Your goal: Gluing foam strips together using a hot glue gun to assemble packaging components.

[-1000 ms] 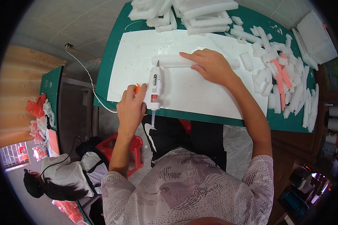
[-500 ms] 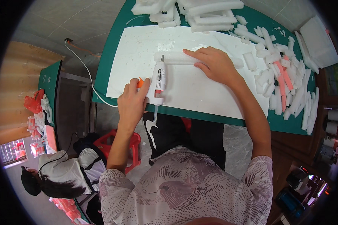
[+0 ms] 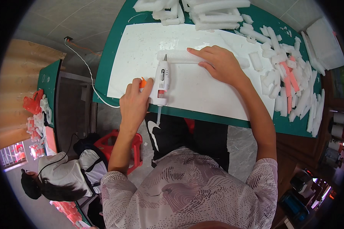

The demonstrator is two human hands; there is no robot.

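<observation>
A white hot glue gun [image 3: 162, 84] is in my left hand [image 3: 135, 97], whose fingers wrap its handle by the orange trigger [image 3: 142, 83]. A clear glue stick [image 3: 158, 115] sticks out of its back end. Its nozzle points away from me, over the left part of a white foam strip [image 3: 176, 56] lying crosswise on the white board [image 3: 202, 86]. I cannot tell whether the tip touches the foam. My right hand [image 3: 223, 65] steadies the strip, index finger along the far edge and thumb at the near edge, covering part of it.
White foam pieces [image 3: 218, 17] are stacked at the table's far edge. More white and pink scraps [image 3: 288, 80] heap up on the right of the green table [image 3: 103, 82]. A white cord [image 3: 88, 70] runs from a wall socket at left. Another person [image 3: 70, 171] sits at lower left near a red stool [image 3: 135, 152].
The view has shifted slightly, so the board sits a little higher in the picture. Both hands, the glue gun and the strip keep nearly the same places.
</observation>
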